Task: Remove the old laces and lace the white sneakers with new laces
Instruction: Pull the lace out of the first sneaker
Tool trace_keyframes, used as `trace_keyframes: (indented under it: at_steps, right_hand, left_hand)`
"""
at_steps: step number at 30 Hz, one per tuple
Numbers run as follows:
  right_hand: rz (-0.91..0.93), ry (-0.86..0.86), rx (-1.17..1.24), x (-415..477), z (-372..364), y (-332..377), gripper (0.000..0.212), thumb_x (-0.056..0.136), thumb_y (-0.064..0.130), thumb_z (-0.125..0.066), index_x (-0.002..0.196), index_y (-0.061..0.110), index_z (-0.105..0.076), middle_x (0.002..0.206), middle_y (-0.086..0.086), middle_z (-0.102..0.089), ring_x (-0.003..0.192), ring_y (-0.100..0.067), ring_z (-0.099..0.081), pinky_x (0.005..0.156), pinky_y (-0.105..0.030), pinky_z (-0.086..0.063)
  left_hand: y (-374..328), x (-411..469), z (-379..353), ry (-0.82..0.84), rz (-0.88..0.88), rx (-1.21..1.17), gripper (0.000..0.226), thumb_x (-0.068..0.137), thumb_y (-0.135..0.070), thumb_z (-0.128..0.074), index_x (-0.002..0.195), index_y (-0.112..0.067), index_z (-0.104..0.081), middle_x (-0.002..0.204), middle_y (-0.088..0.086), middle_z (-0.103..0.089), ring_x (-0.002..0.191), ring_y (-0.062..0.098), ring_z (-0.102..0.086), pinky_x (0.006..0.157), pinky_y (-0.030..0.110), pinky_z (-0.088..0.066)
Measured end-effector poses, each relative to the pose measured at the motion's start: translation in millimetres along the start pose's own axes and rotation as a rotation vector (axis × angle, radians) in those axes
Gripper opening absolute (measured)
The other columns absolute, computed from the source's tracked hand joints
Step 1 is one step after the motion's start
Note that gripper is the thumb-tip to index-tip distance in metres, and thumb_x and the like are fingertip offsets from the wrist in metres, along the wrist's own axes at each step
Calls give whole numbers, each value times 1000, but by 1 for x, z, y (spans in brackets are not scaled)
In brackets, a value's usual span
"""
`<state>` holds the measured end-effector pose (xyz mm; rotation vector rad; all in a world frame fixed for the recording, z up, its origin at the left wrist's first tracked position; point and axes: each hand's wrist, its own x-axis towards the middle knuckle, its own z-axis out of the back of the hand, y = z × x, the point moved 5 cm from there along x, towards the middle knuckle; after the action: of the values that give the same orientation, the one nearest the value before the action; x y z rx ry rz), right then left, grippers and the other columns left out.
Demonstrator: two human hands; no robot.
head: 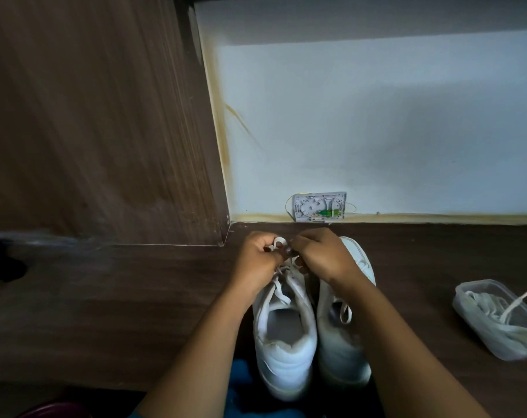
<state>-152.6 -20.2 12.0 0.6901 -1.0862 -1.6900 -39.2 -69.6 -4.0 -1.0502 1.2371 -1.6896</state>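
Two white sneakers are standing side by side on a dark wooden surface (129, 300), heels toward the person and toes pointing at the white wall (377, 131). Both hands are working over the toe end of the left sneaker (282, 345). The left hand (257, 256) is curling its fingers round a small loop of white lace (278, 243), and the right hand (322, 254) is pinching the same lace just beside it, so the two hands are nearly touching. Below them, loose strands of that lace are trailing across the shoe's tongue. The right sneaker (343, 345) is lying partly under the right forearm, with one short lace end showing on its tongue. Well off to the right, a clear plastic container (473, 324) is sitting on the same surface, holding a bundle of white laces (494, 309) (one end is poking up over the rim). A fibre-optic wall box (319, 205) is sitting at the foot of the wall, beyond the hands. A wooden panel (90, 116) is filling the left side.
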Motion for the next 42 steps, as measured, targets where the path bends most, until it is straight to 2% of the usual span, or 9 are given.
trace_keyframes:
  at_steps: [4,7,10,16,22,28,33,38,42]
  right_hand:
    - [-173,193,343,-5,-6,-4,17,83,0,-53,70,0,-64,66,-16,-55,55,-22,-51,50,-25,-44]
    - [-32,215,-18,-5,-5,-5,16,78,-2,-65,65,7,-66,62,-10,-62,54,-16,-57,55,-24,-49]
    - [162,55,-251,-4,-2,1,28,77,3,-68,57,20,-60,55,2,-61,53,-9,-56,59,-23,-46]
    - [278,-249,241,-4,13,14,25,84,4,-66,63,16,-58,55,1,-59,48,-4,-52,54,-20,-43]
    - [285,139,-449,-9,-5,4,9,79,13,-67,76,5,-66,76,-13,-65,74,-25,-59,67,-30,-42]
    - [355,-306,5,-9,13,20,23,90,12,-61,67,7,-59,59,-7,-64,58,-23,-63,60,-37,-52]
    - [295,-549,152,-10,29,15,16,95,18,-53,80,11,-55,66,-2,-61,65,-22,-62,63,-36,-49]
    - [44,-216,-583,-1,14,-4,18,86,17,-56,102,7,-59,99,-12,-66,97,-32,-61,69,-25,-38]
    - [218,52,-580,-4,-9,6,20,81,9,-57,90,18,-73,96,-5,-72,94,-24,-64,77,-26,-48]
  left_hand:
    - [-1,2,5,-46,7,-127,26,82,7,-63,68,-14,-65,70,4,-64,63,8,-58,63,22,-48]
    - [-5,1,7,-27,12,-139,27,83,7,-62,69,-15,-66,62,-8,-65,58,-1,-58,60,14,-47]
    - [-2,-5,3,95,120,-136,27,85,6,-58,74,-17,-65,63,-5,-65,58,4,-59,53,13,-47]
    - [-1,-6,-4,193,-18,255,11,78,5,-70,68,2,-66,58,-7,-53,55,2,-47,53,12,-35]
    - [-9,0,11,-94,55,-204,12,85,6,-60,80,2,-69,63,-7,-67,62,1,-61,64,12,-47]
    - [-4,-4,12,-15,113,-56,22,90,-1,-56,76,-18,-63,73,2,-59,59,0,-53,53,12,-40]
    - [17,-5,6,173,231,341,22,84,5,-56,97,-11,-64,78,1,-61,75,15,-58,70,23,-47]
    - [20,-4,16,95,253,355,15,79,3,-60,83,-12,-60,73,4,-57,65,13,-52,62,25,-40]
    - [22,-6,12,211,271,455,10,78,1,-60,72,-7,-59,66,11,-46,63,16,-41,59,28,-29]
